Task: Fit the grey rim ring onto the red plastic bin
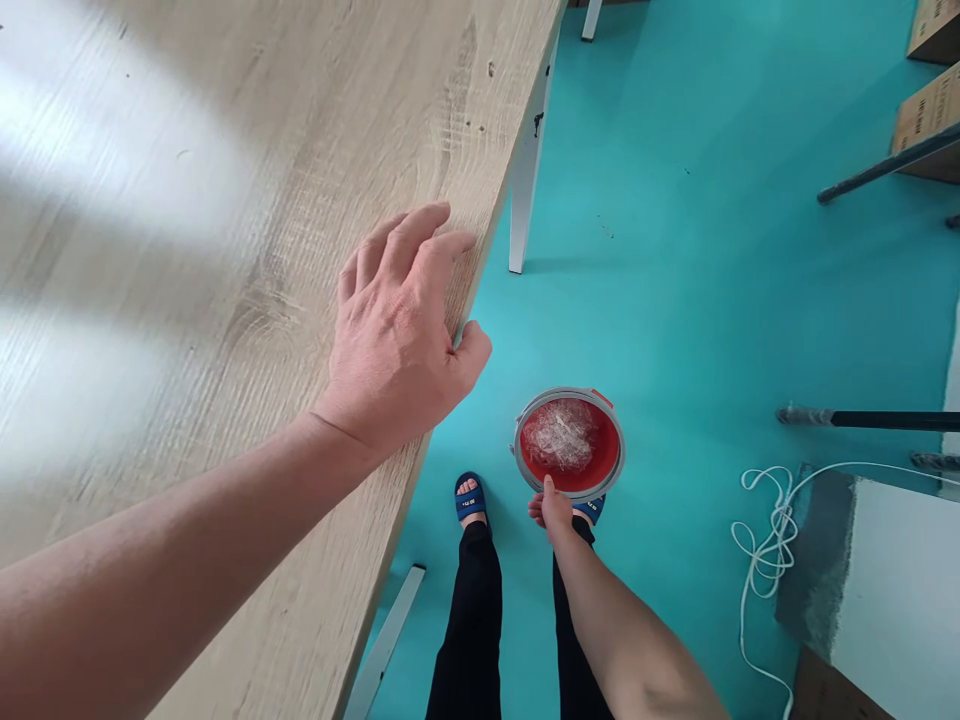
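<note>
My left hand [401, 325] is over the edge of the light wooden table [262, 130], its fingers apart and bent, with nothing in it. Down by my legs, my right hand [553, 507] grips the near rim of a round bucket [609, 480], thumb over the edge. The bucket has a grey rim and a red inside. A crumpled clear, whitish material [561, 435] lies in it. Whether the left fingertips touch the tabletop is hard to tell.
White table legs [527, 190] stand under the table edge. On the turquoise floor [675, 300] are my feet in blue slippers [470, 497], a tangled white cable [780, 530], dark metal legs [877, 419] and cardboard boxes [926, 115] at the right.
</note>
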`<state>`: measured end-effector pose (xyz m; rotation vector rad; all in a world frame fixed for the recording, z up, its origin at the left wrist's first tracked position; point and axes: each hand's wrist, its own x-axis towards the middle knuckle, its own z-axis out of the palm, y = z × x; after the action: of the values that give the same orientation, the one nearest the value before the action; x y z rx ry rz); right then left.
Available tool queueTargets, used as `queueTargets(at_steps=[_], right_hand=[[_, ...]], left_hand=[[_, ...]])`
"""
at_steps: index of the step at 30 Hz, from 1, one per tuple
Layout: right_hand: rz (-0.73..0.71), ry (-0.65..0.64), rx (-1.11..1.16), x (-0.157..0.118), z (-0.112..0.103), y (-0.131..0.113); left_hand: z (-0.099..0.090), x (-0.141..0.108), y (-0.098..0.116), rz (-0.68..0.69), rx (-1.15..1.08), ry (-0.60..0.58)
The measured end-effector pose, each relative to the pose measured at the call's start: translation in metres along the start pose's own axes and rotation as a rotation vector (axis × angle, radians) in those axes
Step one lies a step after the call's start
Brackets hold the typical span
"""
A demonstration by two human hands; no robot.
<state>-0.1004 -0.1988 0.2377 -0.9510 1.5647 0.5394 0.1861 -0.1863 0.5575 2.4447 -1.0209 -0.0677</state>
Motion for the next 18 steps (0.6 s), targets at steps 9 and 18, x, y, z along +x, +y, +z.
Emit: queueTargets(at_steps=[9, 18], right_hand=[[-0.239, 0.495, -0.502, 0.026, -0.098, -0.051], [-0.169, 0.364, -0.819, 0.068, -0.143, -0.075]], left_hand=[[0.001, -0.001, -0.002, 0.072, 0.188, -0.012], [0.001, 0.0, -0.002, 0.025, 0.088, 0.006]])
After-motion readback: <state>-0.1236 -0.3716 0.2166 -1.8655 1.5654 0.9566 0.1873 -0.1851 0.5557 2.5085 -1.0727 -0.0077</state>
